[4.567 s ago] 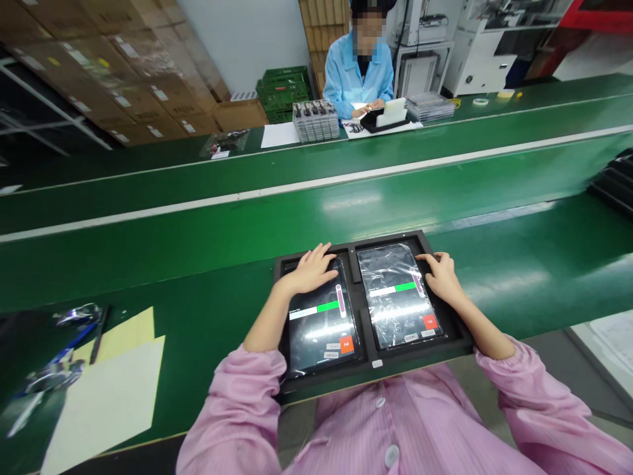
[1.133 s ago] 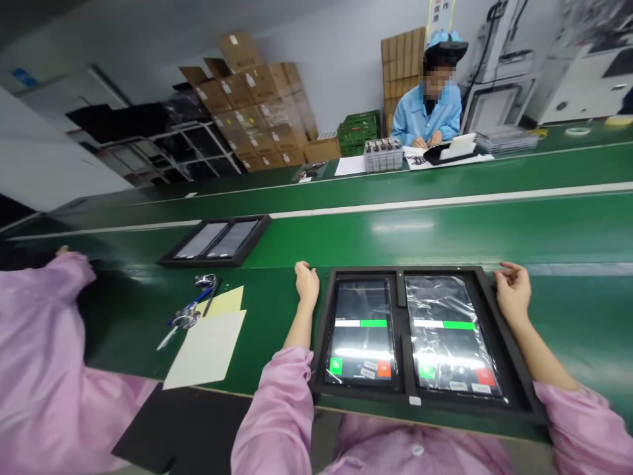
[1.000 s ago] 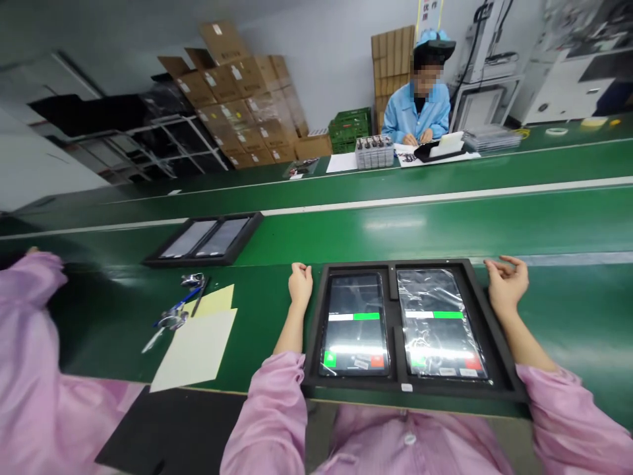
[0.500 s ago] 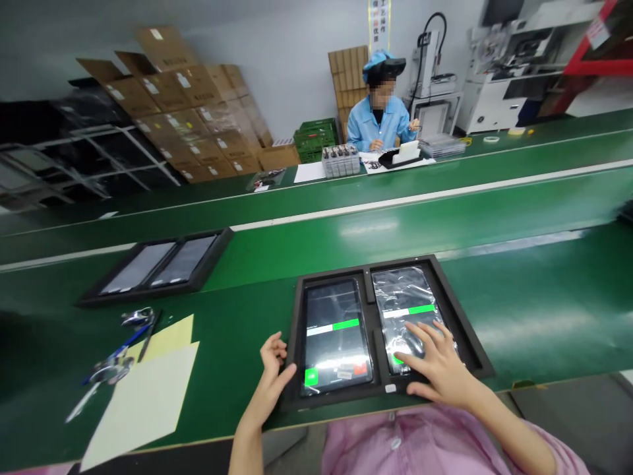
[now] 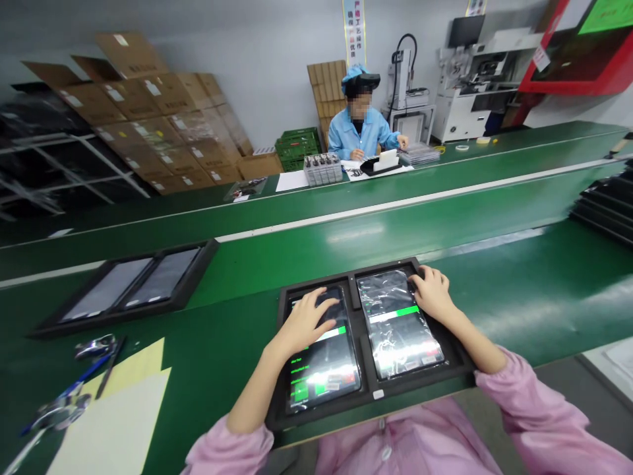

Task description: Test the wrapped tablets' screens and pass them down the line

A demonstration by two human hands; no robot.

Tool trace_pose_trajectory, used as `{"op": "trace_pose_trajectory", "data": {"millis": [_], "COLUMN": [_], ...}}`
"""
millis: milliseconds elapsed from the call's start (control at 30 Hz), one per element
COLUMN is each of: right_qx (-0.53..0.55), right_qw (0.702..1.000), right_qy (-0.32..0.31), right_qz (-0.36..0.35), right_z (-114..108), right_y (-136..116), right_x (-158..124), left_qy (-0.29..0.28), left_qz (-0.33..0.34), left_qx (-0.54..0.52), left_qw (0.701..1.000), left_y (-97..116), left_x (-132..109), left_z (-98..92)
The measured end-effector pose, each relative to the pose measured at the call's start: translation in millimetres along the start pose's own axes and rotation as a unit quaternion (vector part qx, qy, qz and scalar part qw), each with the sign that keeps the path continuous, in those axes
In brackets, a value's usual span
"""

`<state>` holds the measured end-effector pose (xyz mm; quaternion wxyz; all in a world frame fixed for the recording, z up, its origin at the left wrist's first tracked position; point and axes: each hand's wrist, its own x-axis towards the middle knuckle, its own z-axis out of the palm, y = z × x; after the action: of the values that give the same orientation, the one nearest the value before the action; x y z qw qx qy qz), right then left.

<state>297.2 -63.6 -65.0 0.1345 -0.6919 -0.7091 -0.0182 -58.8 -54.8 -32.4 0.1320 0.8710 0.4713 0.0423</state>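
A black foam tray (image 5: 366, 369) at the table's front edge holds two tablets side by side, their screens lit. Over the upper part of the left tablet (image 5: 324, 369) is my left hand (image 5: 304, 323), fingers spread, with nothing held; whether a fingertip touches the screen I cannot tell. Green text and a green and white bar show on that screen. The right tablet (image 5: 400, 336) has a wrinkled clear film and a similar bar. My right hand (image 5: 432, 293) rests at its upper right edge, fingers apart and slightly bent, holding nothing.
Another black tray (image 5: 180, 290) with two tablets lies at the left. Pale paper sheets (image 5: 116, 422), pens and shiny metal items are at the front left. Black trays (image 5: 606, 204) are stacked at the far right. A person in blue (image 5: 363, 128) sits across the green tables.
My left hand has moved from the tray's left edge onto the left tablet. My right hand has gone up from the lower right screen to its upper right edge. Text now shows on the left screen.
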Motion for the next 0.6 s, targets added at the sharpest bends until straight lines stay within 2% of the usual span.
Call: {"op": "trace_pose_trajectory", "data": {"millis": [100, 200, 333, 500, 600], "right_qx": [0.026, 0.072, 0.117, 0.129, 0.128], "right_qw": [0.997, 0.993, 0.987, 0.985, 0.985], "right_qy": [-0.024, -0.028, -0.031, -0.011, -0.003], "right_qz": [0.066, 0.085, 0.105, 0.11, 0.118], "right_z": [9, 13, 15, 21, 23], "right_y": [4, 4, -1, -4, -4], "right_x": [18, 18, 16, 19, 20], "left_qy": [-0.006, 0.036, 0.082, 0.114, 0.152], "left_qz": [0.007, 0.009, 0.021, 0.047, 0.059], "left_qx": [0.044, 0.052, 0.05, 0.044, -0.018], "left_qw": [0.999, 0.998, 0.995, 0.991, 0.987], "left_y": [9, 7, -15, -40, -63], "left_x": [39, 49, 49, 64, 70], "left_z": [5.1, 16.9, 33.9, 51.4, 56.5]}}
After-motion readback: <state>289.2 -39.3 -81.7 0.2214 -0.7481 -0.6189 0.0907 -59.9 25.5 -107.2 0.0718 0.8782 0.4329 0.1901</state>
